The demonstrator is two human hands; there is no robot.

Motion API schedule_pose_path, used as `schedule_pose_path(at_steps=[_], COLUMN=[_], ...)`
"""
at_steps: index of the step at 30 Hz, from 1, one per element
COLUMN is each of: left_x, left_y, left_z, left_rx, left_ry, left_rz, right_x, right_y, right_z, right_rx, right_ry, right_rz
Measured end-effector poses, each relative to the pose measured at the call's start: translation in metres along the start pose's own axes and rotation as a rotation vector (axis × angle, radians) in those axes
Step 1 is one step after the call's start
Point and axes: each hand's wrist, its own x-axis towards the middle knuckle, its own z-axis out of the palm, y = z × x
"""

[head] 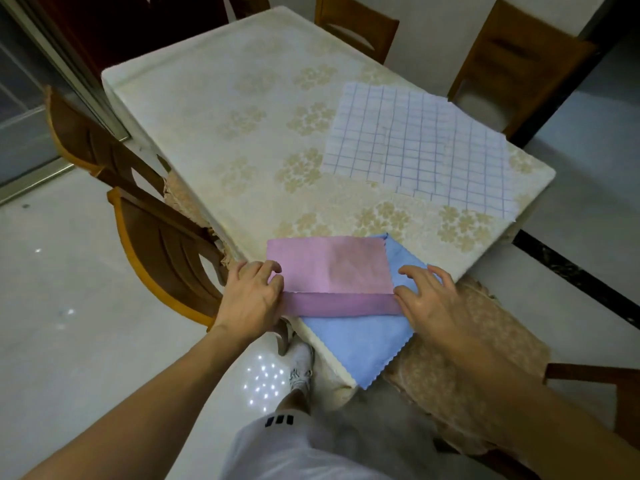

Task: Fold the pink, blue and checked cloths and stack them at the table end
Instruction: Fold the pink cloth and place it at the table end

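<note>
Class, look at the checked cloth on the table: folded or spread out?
Spread out. The checked cloth lies flat as one wide sheet, away from both hands, its grid showing edge to edge.

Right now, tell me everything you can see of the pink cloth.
The pink cloth is thin woven-looking fabric, partly folded: a paler rectangle lies flat, with a darker pink strip showing along its near edge. It sits at the near corner of the table, on top of the blue cloth. The left hand presses its left end, the right hand its right end.
</note>
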Motion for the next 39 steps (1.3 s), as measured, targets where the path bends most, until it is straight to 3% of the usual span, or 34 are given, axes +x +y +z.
schedule_pose_path(at_steps=[8, 20, 39], left_x=[0.06, 0.127, 0.156], left_y=[-0.035, -0.072, -0.085], left_z=[0.028, 0.079, 0.092], left_rx=[-0.068, -0.087, -0.068], left_ry=[-0.024, -0.11, -0.295], left_rz=[-0.012, -0.001, -0.016], right_x=[0.053, 0.106, 0.121], right_y=[0.015, 0.031, 0.038], right_z=[0.036, 0.102, 0.124], right_rx=[-0.025, -0.077, -0.082], right_ry=[-0.13, -0.18, -0.376], right_rz=[0.082, 0.188, 0.285])
